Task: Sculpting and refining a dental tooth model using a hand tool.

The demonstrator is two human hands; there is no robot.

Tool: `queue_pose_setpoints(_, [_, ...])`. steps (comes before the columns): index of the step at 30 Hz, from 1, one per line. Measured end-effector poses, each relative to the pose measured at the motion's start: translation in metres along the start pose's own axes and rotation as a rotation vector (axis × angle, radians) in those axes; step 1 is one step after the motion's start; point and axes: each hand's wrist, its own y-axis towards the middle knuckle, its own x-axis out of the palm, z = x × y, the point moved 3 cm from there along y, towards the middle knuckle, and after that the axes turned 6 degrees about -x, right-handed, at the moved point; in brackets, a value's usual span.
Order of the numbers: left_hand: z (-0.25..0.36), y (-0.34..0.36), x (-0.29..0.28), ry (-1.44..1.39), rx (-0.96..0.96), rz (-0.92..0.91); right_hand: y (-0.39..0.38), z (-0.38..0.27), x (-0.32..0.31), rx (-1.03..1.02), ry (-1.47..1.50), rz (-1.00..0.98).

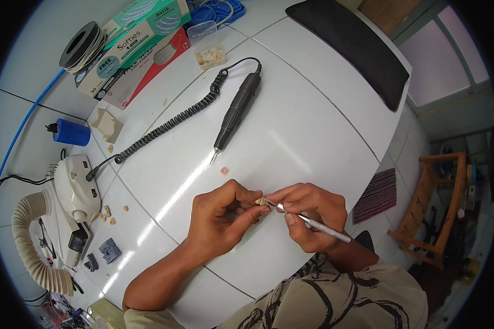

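Observation:
Pinched between the thumb and fingers of my left hand (222,216) is a small cream tooth-like piece (262,201). My right hand (315,214) grips a slim silver pen-like hand tool (326,229) like a pencil. Its thin front end points left and meets the small piece, or comes very close to it; fingers hide the exact contact. Both hands are close together above the white tiled worktop (302,145). Just beyond my left hand lies a small pink piece (224,170). A black rotary handpiece (239,112) rests farther off, its metal tip pointing toward my hands.
A coiled black cord (170,122) joins the handpiece to a white control unit (77,189) at left. Beside that are a ribbed hose (30,241), grey blocks (110,250) and several cream bits (107,214). Boxes (132,55) and a clear lidded container (209,55) stand at the back.

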Motion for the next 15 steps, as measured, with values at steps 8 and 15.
queue_pose_setpoints(8, [-0.002,-0.0012,0.0003,0.055,0.014,-0.03,-0.002,0.0037,0.0015,-0.032,0.011,0.018])
queue_pose_setpoints(15, [0.0001,-0.0008,-0.0003,0.031,0.027,-0.045,-0.0002,0.0016,0.0013,-0.056,-0.004,0.014])
